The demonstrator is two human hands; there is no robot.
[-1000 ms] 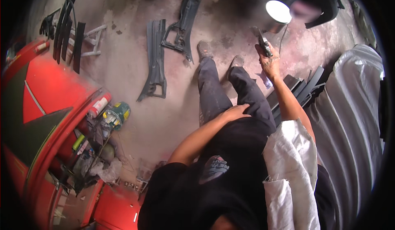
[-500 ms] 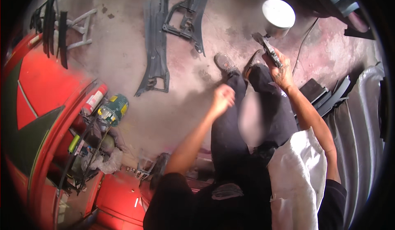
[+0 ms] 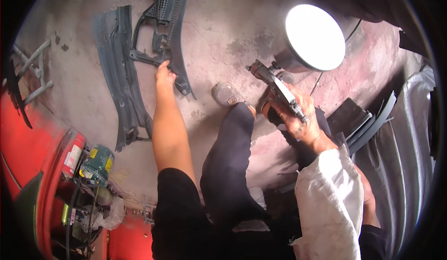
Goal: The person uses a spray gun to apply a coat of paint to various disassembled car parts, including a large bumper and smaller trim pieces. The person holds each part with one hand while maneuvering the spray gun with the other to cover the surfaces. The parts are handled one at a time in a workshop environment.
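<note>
Vented cowl panel (image 3: 176, 39), upper left, seems light, flexible; its grippable rim (image 3: 146, 58) is touched by left hand (image 3: 165, 76), closure unclear; spray gun (image 3: 275, 86) is held by right hand (image 3: 308, 114).

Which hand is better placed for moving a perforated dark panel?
Probably the left: the left hand is at one perforated panel, while the right hand is farther away and holds a spray gun.

The framed panel (image 3: 179, 25) lies on the floor (image 3: 223, 22), with the left grip (image 3: 165, 77) at its near half. Just left of it lies the long panel (image 3: 117, 64); farther left is a stand (image 3: 40, 71). Right of it is the spray gun (image 3: 279, 88) in the right grip (image 3: 300, 115), then strips (image 3: 378, 126) and a sheet (image 3: 396, 167). Nearer and left of it sits a tub (image 3: 98, 165).
</note>
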